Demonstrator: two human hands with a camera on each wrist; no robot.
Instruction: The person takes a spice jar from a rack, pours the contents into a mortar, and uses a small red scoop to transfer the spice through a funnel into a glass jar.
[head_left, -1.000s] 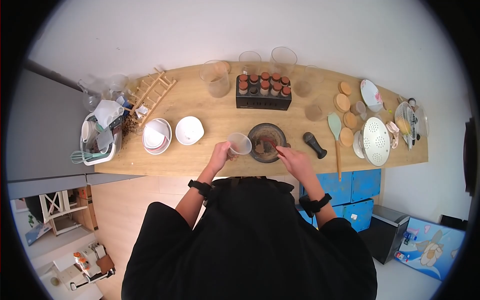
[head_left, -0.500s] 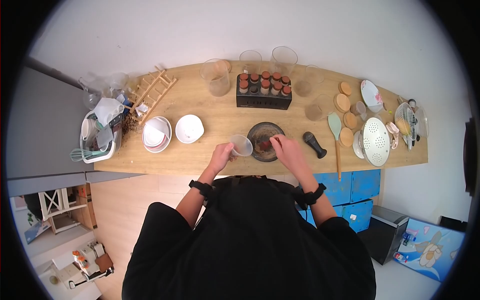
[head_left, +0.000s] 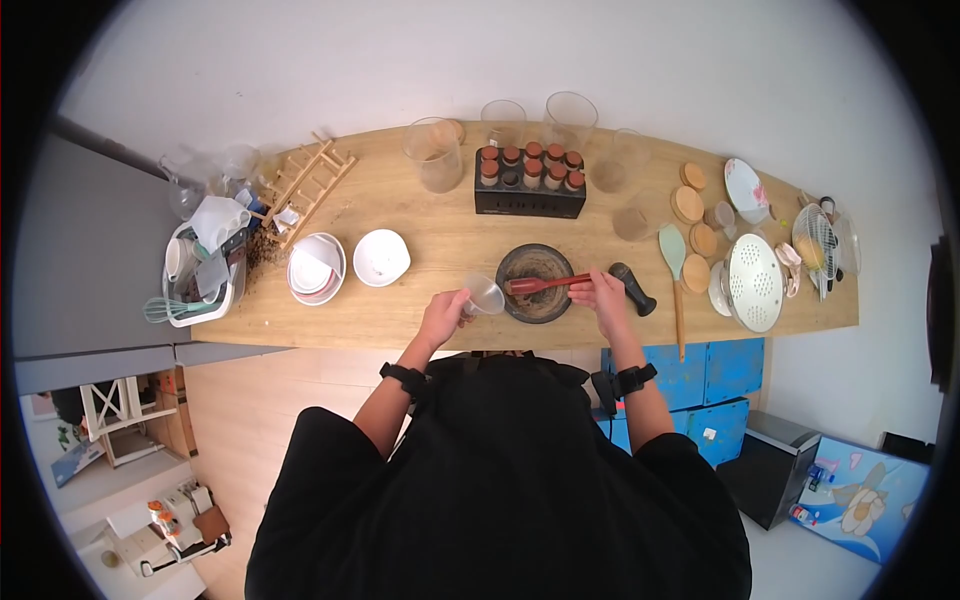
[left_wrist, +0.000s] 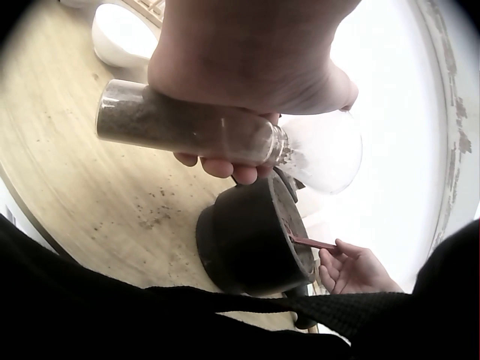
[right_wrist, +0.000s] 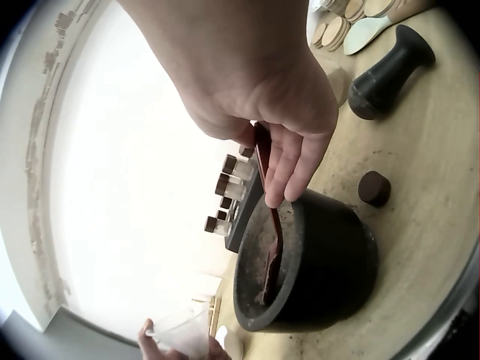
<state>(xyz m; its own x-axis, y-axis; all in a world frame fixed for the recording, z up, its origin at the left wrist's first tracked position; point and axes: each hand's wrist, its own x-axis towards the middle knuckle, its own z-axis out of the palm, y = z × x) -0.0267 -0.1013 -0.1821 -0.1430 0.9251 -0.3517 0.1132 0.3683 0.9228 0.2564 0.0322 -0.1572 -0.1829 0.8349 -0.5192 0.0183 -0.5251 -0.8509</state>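
In the left wrist view, my left hand (left_wrist: 255, 67) holds a glass vial (left_wrist: 187, 129) of brown powder. A clear funnel (left_wrist: 322, 154) sits at the vial's mouth, with the thumb on its rim. My right hand (head_left: 603, 298) pinches the handle of a small red spatula (head_left: 545, 284) above a black mortar (right_wrist: 337, 262). The spatula's head, coated in brown, hangs over the mortar's opening in the right wrist view. Brown powder clings to the mortar's inner wall. The funnel stands just left of the mortar in the head view.
A black pestle (head_left: 632, 290) lies right of the mortar, near a small dark cap (right_wrist: 373, 188). Behind stands a black rack (head_left: 530, 200) of capped vials. White bowls (head_left: 381, 258) are at left; a green spatula (head_left: 674, 255) and a white colander (head_left: 753, 283) at right.
The right hand dipped the red spatula into the mortar, then drew back to the right, the spatula now lying level across the opening. The left hand with the funnel has barely moved.
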